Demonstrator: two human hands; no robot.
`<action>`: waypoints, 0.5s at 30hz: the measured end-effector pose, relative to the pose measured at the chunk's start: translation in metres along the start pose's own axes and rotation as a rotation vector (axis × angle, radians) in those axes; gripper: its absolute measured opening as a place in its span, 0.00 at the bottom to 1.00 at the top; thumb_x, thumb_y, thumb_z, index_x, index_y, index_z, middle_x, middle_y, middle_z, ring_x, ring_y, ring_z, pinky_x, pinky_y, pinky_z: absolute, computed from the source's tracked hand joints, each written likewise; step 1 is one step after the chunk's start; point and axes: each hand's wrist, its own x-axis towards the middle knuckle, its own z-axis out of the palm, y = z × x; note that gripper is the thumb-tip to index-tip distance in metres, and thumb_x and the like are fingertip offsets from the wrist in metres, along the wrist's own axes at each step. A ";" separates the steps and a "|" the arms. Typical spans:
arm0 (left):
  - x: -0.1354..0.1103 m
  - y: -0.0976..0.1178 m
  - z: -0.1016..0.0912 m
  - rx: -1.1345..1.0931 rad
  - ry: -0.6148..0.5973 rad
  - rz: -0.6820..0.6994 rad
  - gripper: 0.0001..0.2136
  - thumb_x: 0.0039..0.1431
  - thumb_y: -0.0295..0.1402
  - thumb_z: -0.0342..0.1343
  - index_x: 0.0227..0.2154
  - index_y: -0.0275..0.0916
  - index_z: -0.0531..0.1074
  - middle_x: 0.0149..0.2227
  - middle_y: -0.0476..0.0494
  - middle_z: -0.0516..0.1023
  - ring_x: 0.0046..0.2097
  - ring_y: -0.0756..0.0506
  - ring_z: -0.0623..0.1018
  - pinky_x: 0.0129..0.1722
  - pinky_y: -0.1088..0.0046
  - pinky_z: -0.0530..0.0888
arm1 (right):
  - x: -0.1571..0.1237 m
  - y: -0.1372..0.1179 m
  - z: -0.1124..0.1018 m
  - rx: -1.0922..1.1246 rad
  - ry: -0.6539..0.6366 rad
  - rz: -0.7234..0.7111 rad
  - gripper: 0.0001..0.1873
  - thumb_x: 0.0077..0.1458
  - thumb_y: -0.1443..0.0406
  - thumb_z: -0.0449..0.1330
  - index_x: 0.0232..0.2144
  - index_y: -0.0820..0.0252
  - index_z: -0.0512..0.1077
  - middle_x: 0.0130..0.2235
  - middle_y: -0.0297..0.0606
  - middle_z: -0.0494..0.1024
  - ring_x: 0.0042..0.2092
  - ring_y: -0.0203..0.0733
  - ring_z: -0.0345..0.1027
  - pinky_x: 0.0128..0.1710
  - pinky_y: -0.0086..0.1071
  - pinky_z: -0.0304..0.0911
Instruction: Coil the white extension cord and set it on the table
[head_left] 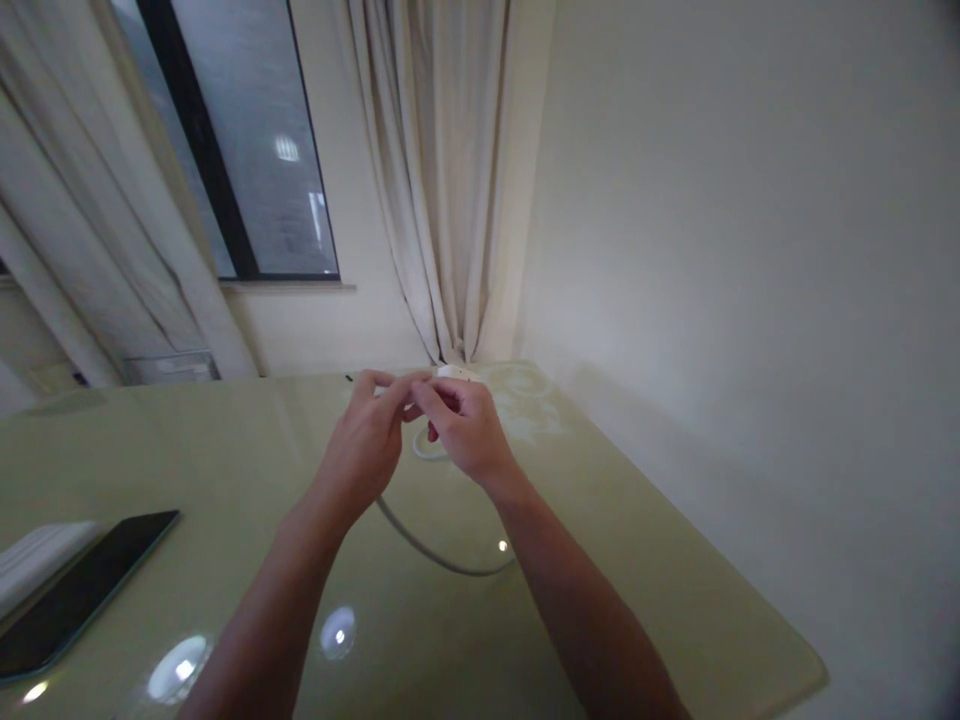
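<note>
Over the far part of the table, my left hand point(361, 435) and my right hand point(471, 428) meet with their fingertips together. Both are closed in a pinch, and whatever lies between the fingers is too small or hidden to make out. Just beyond the fingertips, a white block with small dark marks point(457, 373) shows in part behind my right hand. A loop of white cable point(429, 456) is visible below the fingers. Nearer to me, a grey cable point(450, 568) curves across the tabletop between my forearms, its ends hidden by them.
The glossy greenish table point(637, 560) reflects ceiling lights. A dark flat slab like a tablet point(90, 590) and a white object point(41, 558) lie at left. A plain wall point(750, 300) borders the table's right side; curtains point(442, 180) and a window point(255, 140) stand behind.
</note>
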 end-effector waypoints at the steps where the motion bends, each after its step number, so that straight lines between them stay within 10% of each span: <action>1: 0.000 -0.002 0.000 0.044 0.007 -0.003 0.20 0.72 0.29 0.45 0.58 0.46 0.77 0.48 0.39 0.70 0.43 0.43 0.77 0.49 0.56 0.81 | -0.001 -0.001 -0.003 -0.058 -0.069 -0.017 0.15 0.66 0.55 0.63 0.40 0.61 0.82 0.32 0.35 0.80 0.28 0.33 0.67 0.27 0.28 0.60; 8: 0.003 -0.017 -0.004 0.108 0.057 0.087 0.17 0.72 0.28 0.45 0.52 0.41 0.79 0.49 0.38 0.68 0.46 0.41 0.76 0.51 0.58 0.77 | -0.008 -0.008 -0.030 -0.541 -0.288 -0.030 0.14 0.58 0.72 0.68 0.47 0.58 0.79 0.29 0.28 0.74 0.30 0.34 0.65 0.34 0.30 0.57; 15: 0.002 -0.035 -0.018 0.119 -0.021 0.039 0.17 0.73 0.34 0.45 0.47 0.42 0.81 0.45 0.39 0.70 0.45 0.40 0.77 0.52 0.58 0.75 | 0.003 -0.002 -0.049 -0.800 -0.029 -0.153 0.05 0.62 0.71 0.68 0.38 0.57 0.77 0.38 0.36 0.82 0.39 0.40 0.74 0.40 0.33 0.61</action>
